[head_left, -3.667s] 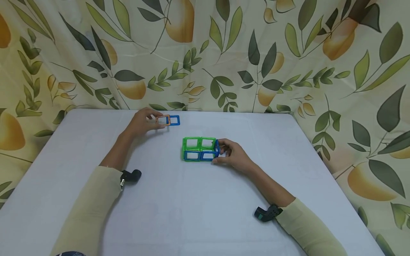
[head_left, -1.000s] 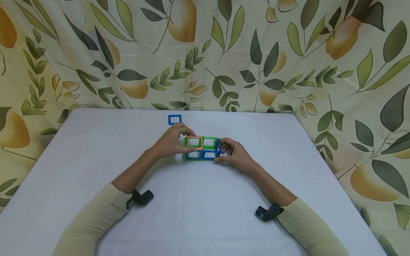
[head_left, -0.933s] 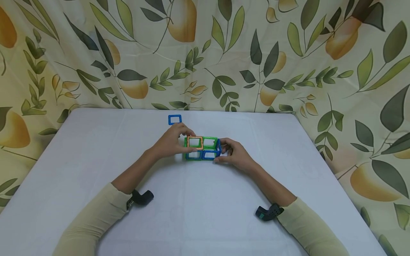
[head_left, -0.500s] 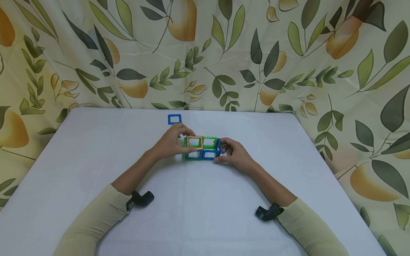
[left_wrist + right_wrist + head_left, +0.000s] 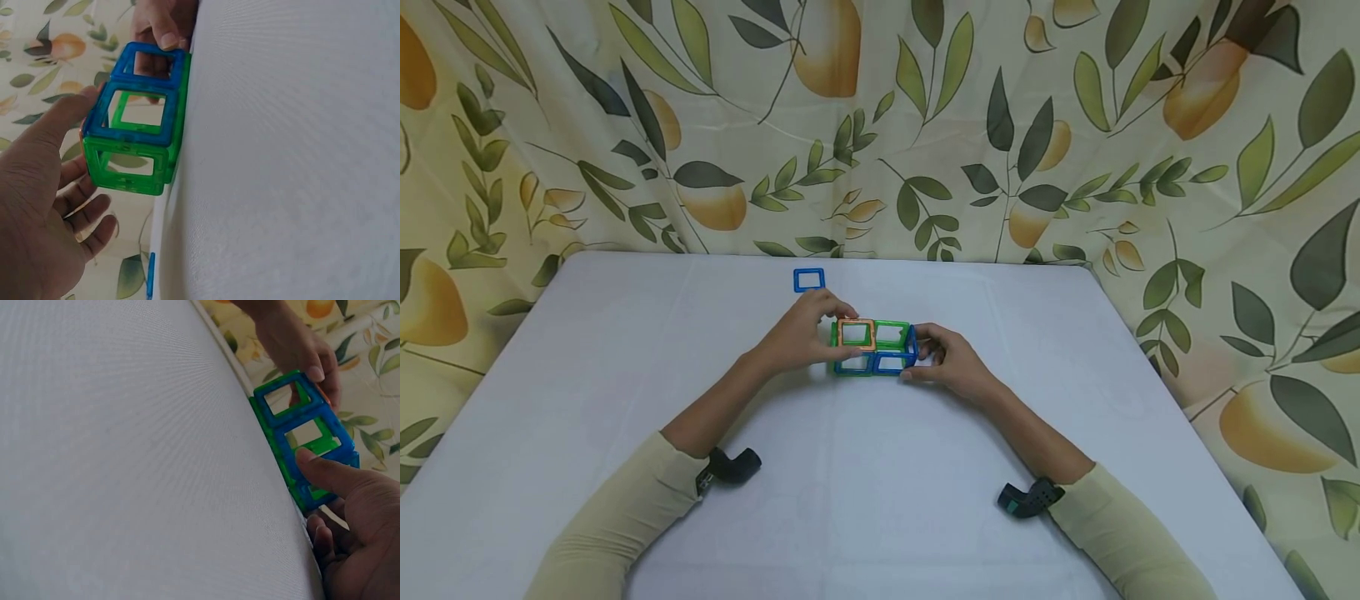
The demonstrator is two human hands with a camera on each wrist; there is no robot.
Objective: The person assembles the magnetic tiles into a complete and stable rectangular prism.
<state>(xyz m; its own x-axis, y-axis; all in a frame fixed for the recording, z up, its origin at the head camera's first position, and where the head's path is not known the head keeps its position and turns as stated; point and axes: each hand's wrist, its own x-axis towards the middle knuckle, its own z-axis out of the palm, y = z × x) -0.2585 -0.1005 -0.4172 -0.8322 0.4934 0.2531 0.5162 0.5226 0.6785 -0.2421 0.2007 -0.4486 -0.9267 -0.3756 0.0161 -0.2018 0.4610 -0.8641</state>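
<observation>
A small box of green and blue magnetic tiles (image 5: 891, 363) stands on the white table, two squares long. Over the left half of its top lies an orange square magnetic tile (image 5: 856, 321), which my left hand (image 5: 797, 335) pinches between thumb and fingers. In the left wrist view, the box's green end (image 5: 128, 181) faces my left palm, and only a thin orange edge shows. My right hand (image 5: 955, 362) grips the box's right end, its thumb (image 5: 331, 472) against the blue front in the right wrist view. The top's right half looks uncovered.
A loose blue square tile (image 5: 808, 270) lies flat near the table's back edge, just beyond my left hand. A curtain (image 5: 880, 133) printed with fruit and leaves hangs behind the white table (image 5: 880, 500).
My left hand has brought the orange tile from beside the loose blue tile, rightward and nearer, onto the box. During the last second both hands stay still. The right hand keeps its grip.
</observation>
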